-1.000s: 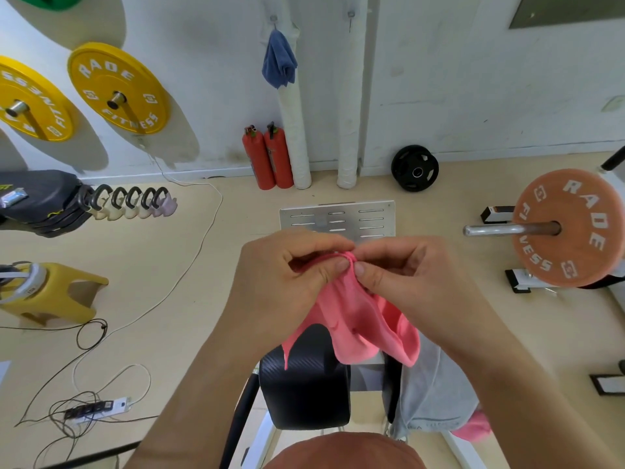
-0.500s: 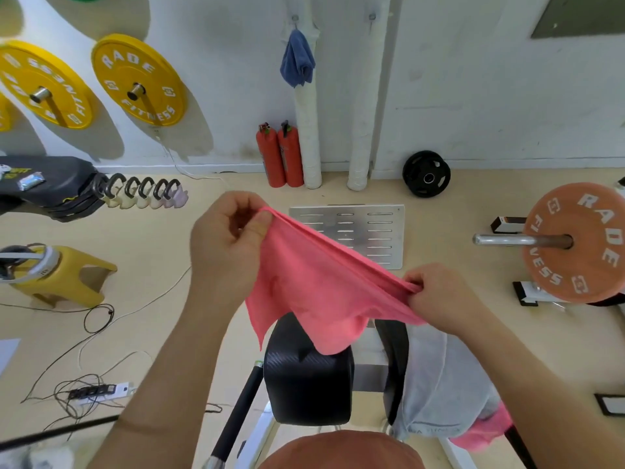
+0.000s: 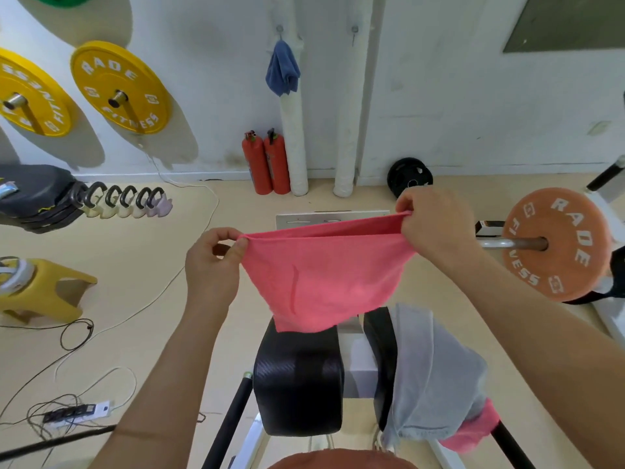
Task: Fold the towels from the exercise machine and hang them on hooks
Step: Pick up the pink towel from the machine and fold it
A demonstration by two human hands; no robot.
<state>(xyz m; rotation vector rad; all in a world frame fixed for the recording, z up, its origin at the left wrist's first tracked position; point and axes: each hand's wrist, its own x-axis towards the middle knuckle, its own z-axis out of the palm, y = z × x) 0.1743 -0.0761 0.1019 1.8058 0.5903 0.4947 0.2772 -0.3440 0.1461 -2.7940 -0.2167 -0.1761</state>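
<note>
Both hands hold the pink towel stretched out in the air in front of the person, above the exercise machine. The left hand pinches the towel's left corner between thumb and forefinger. The right hand, a little higher, has its fingers curled round the right corner. Two layers show along the taut top edge, so the cloth looks doubled over there, and the rest sags down to a narrower bottom edge that hangs in front of the top of the machine's black pad. Just right of that pad a grey towel is draped over the machine's second pad, and a second pink cloth pokes out from under its lower right side. On the white wall ahead a blue towel hangs bunched from a hook at the top of a white padded pipe. A second hook sits bare to its right, above another white pipe. Two red fire extinguishers stand on the floor against the wall beside the left pipe. Yellow weight plates are mounted on the wall to the left, an orange plate sits on a bar at the right, and a small black plate leans at the foot of the wall. A power strip with tangled cables lies on the beige floor at the lower left.
</note>
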